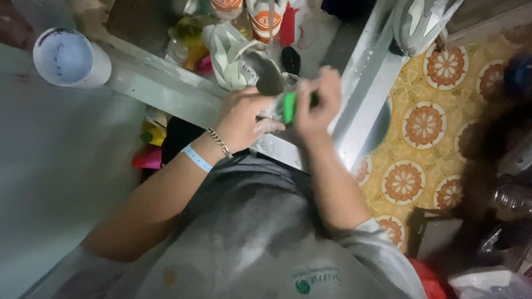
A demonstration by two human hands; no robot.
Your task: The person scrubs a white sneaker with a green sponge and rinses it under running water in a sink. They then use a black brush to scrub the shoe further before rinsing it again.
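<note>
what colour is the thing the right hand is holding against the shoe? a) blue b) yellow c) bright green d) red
c: the right hand grips a bright green object against the white-and-grey shoe, which the left hand steadies.

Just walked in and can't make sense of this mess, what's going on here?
A person in a grey shirt is working over a metal rack. The left hand, with a chain bracelet and a blue wristband, grips a pale sneaker at its dark opening. The right hand holds a small green object against it; what it is cannot be told. More shoes sit beyond, and a white cup stands to the left.
</note>
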